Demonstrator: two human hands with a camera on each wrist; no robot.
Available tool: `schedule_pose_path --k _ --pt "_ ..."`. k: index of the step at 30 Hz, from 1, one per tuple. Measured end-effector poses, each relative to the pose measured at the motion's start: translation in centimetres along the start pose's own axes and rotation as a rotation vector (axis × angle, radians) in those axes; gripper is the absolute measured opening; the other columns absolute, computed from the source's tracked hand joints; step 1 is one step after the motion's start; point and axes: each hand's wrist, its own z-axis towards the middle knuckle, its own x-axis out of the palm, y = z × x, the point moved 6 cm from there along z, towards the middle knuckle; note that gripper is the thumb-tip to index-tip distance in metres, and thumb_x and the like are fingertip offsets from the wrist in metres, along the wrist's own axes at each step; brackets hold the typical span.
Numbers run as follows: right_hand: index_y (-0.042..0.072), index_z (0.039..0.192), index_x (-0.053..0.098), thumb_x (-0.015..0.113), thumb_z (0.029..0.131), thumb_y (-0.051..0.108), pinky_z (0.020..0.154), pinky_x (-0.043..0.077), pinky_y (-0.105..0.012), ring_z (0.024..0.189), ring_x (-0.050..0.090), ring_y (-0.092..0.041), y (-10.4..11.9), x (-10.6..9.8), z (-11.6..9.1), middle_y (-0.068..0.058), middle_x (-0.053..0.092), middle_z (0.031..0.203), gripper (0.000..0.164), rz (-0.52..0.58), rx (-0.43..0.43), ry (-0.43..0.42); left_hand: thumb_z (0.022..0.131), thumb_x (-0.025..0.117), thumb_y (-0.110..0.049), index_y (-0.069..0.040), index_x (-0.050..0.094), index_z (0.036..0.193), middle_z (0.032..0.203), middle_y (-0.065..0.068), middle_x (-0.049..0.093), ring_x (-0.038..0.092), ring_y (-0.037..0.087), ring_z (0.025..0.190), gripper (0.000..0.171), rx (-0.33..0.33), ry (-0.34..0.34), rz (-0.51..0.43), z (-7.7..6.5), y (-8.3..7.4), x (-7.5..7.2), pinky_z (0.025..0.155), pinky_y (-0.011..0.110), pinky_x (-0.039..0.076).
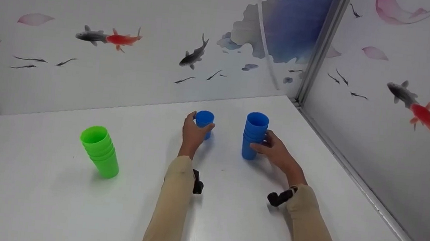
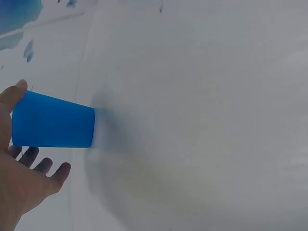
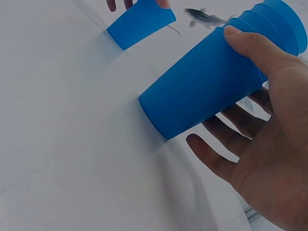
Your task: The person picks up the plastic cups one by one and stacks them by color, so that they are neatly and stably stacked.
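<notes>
Towards the back of the table, a single blue cup (image 1: 205,117) stands upright. My left hand (image 1: 194,133) holds it near the rim, thumb on one side and fingers on the other. In the left wrist view this cup (image 2: 55,120) has its base at the tabletop, and the lower fingers stand apart from its wall. A stack of several nested blue cups (image 1: 250,148) stands upright to its right. Around that stack my right hand (image 1: 277,153) has its thumb at the front; the right wrist view shows the fingers (image 3: 231,134) on the far side, the lowest apart from it.
A stack of several nested green cups (image 1: 106,163) stands on the left part of the white table (image 1: 50,207). White walls (image 1: 163,7) painted with fish and petals border the table at the back and right.
</notes>
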Motion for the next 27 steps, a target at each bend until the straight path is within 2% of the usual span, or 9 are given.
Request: schedule_pose_path --k 5,10,20,27 --pt "0.016 0.16 0.017 0.07 0.087 0.056 0.121 0.028 -0.06 0.152 0.027 -0.039 0.3 0.1 -0.2 -0.014 0.023 0.166 0.099 -0.001 -0.002 0.009 0.094 0.072 -0.027 -0.007 0.031 0.154 0.158 0.016 0.038 0.035 0.034 0.149 0.076 -0.008 -0.03 0.018 0.1 -0.1 0.2 0.123 0.049 0.032" --pt "0.016 0.16 0.015 0.07 0.09 0.052 0.121 0.027 -0.06 0.152 0.026 -0.04 0.5 0.0 -0.2 -0.015 0.023 0.166 0.096 -0.002 0.002 0.013 0.093 0.072 -0.027 -0.005 0.033 0.152 0.156 0.017 0.041 0.038 0.034 0.147 0.074 0.014 -0.042 0.001 -0.1 -0.5 0.2 0.122 0.05 0.033" --pt "0.018 0.161 0.014 0.071 0.086 0.058 0.121 0.026 -0.06 0.153 0.025 -0.04 0.0 -0.3 0.2 -0.014 0.021 0.167 0.102 -0.01 0.008 0.003 0.093 0.072 -0.027 -0.005 0.031 0.152 0.157 0.018 0.039 0.038 0.035 0.148 0.075 0.084 -0.009 -0.033 -0.8 -1.4 0.3 0.122 0.049 0.033" --pt "0.018 0.16 0.015 0.07 0.089 0.053 0.121 0.026 -0.06 0.153 0.026 -0.039 0.1 0.0 0.1 -0.013 0.022 0.167 0.097 0.007 0.006 0.011 0.093 0.072 -0.031 -0.007 0.032 0.152 0.157 0.017 0.041 0.04 0.035 0.147 0.075 0.075 0.012 -0.025 -1.5 -1.9 0.3 0.12 0.051 0.035"
